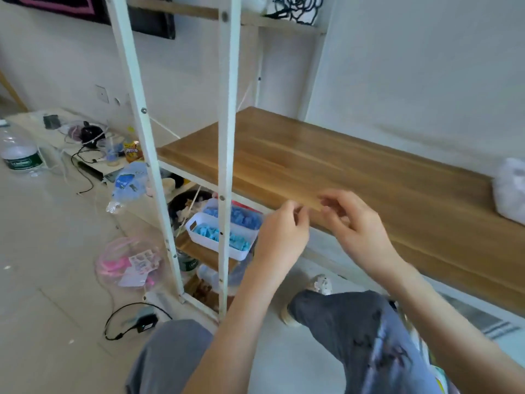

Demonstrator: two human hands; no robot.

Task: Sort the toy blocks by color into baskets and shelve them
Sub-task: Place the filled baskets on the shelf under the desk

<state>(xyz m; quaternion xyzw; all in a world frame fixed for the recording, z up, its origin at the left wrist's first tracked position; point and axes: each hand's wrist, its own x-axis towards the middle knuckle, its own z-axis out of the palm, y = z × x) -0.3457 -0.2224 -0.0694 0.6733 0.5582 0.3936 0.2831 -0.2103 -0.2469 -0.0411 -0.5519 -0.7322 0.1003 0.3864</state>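
Hands: left hand point(279, 231) and right hand point(355, 220) are held close together at the front edge of the wooden shelf point(326, 166), fingertips curled toward each other — nothing can be made out between them, so whether anything is pinched cannot be told.
Baskets: two white baskets are seen on the lower shelf point(199, 250), side by side and touching; the front basket point(210, 245) is filled with light blue blocks point(210, 233), the rear basket point(211, 204) with darker blue blocks point(241, 216).
Frame: a white upright post point(225, 137) stands in front of both baskets.
Risk, overhang: the front basket's near end seems to be carried past the lower shelf's edge — a nudge from a knee or wrist could tip it and spill the sorted blocks.
Risk, post: access is narrowed by the post; a basket could be caught on it.
Risk, floor: cables point(133, 322) and bags point(130, 265) lie near the shelf foot; footing could be lost there.
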